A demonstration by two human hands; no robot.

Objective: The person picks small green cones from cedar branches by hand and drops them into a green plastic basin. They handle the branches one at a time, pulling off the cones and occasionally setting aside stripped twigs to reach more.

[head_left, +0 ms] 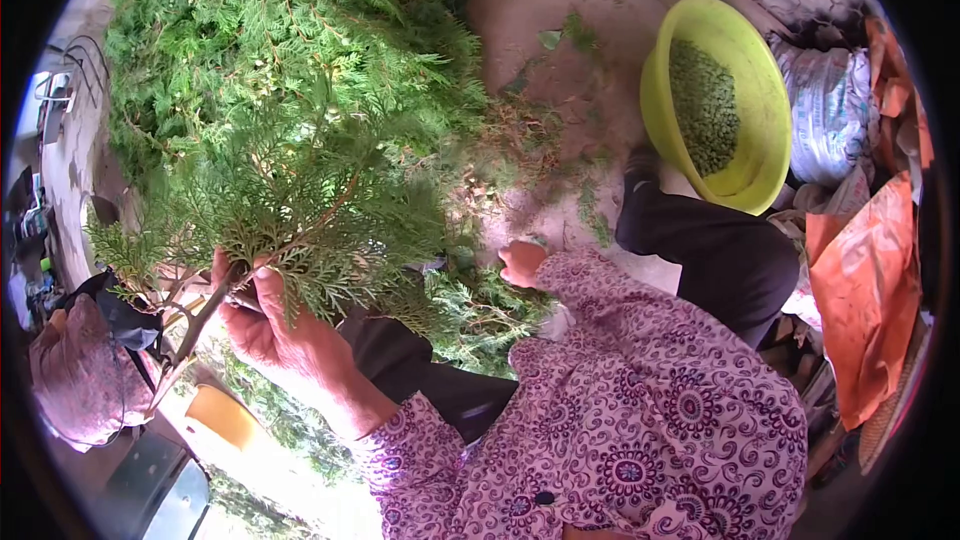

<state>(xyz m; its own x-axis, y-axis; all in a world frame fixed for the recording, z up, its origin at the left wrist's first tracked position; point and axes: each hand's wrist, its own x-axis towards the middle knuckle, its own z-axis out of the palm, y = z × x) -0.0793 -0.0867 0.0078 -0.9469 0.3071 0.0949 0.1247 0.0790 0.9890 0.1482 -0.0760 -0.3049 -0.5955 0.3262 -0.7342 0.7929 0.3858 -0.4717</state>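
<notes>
My left hand (290, 345) is closed around the woody stem of a leafy conifer branch (300, 210), whose flat green sprays spread upward and to the right. The bare lower stem (200, 330) sticks out to the left of my thumb. Lower than those sprays and to their right, my right hand (523, 263) looks closed, close to cut greenery (485, 315) by my legs. What its fingers hold, if anything, is too small to tell. Beyond the held branch rises a large heap of similar conifer branches (290, 20).
A yellow-green basin (760, 130) holding small green pieces stands at the right, beside my knee. Behind it are a pale sack (825, 110) and orange sheeting (865, 310). Plant scraps (515, 135) litter the floor. A yellow container (220, 418) and pink patterned fabric (90, 375) are at left.
</notes>
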